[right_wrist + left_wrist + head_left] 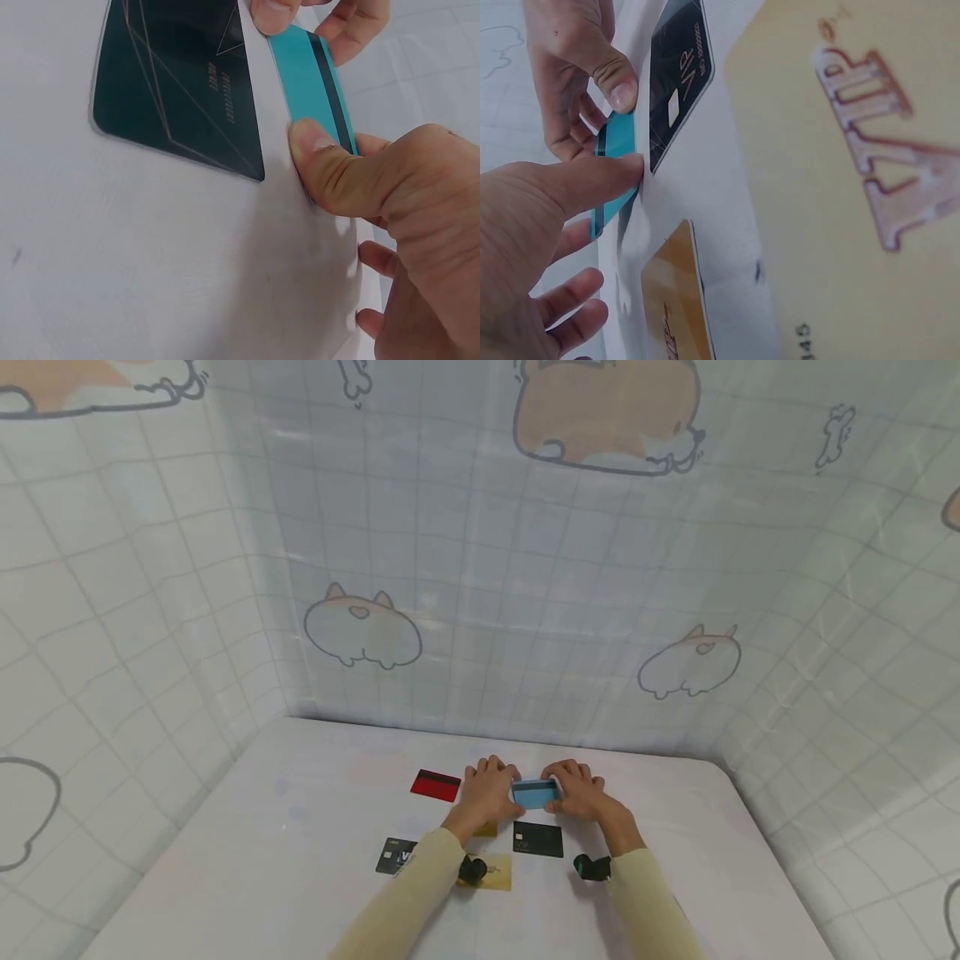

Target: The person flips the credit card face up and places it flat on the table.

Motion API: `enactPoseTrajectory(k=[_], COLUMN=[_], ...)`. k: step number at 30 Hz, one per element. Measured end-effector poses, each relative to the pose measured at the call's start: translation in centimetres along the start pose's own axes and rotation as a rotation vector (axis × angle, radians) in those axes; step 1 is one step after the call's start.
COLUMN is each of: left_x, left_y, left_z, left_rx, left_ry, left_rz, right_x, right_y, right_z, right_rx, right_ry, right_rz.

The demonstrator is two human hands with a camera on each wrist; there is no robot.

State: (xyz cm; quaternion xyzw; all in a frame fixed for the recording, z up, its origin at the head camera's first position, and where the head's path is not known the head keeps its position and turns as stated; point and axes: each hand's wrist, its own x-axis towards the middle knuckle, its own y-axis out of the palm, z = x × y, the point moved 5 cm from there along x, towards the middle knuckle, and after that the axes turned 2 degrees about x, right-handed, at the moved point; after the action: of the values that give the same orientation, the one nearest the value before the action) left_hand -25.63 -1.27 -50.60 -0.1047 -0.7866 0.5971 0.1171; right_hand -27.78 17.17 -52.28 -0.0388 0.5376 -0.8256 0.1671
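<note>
Both hands pinch a blue card with a dark stripe (535, 794) by its two ends, near the far side of the white table. My left hand (486, 789) has thumb and index finger on the card's left end. At the right end, my right hand (577, 791) grips it between thumb and fingers. The stripe runs along the card's far edge, as the right wrist view shows on the blue card (315, 82). Just nearer than the blue card lies a black VIP card (537, 840). A gold card (487, 830) is partly hidden under the left wrist.
A red card with a black stripe (437, 786) lies left of the left hand. Nearer, a dark card (393, 855) and another gold card (497, 871) are partly covered by the left sleeve. Patterned curtain walls (480, 635) stand behind and beside the table (315, 785).
</note>
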Motion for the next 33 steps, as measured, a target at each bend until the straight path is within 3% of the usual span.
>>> enactPoseTrajectory(k=[15, 21, 33], left_x=[0.7, 0.9, 1.1], left_y=[0.4, 0.4, 0.3], left_z=[0.1, 0.4, 0.7], left_rx=[0.105, 0.090, 0.057], left_ry=[0.044, 0.052, 0.053], left_rz=[-0.069, -0.111, -0.098], right_x=[0.2, 0.2, 0.5], right_y=[0.5, 0.3, 0.2], right_z=[-1.2, -1.4, -1.3], right_rx=[0.001, 0.056, 0.040], right_ry=[-0.030, -0.025, -0.037], right_rz=[-0.049, -0.081, -0.136])
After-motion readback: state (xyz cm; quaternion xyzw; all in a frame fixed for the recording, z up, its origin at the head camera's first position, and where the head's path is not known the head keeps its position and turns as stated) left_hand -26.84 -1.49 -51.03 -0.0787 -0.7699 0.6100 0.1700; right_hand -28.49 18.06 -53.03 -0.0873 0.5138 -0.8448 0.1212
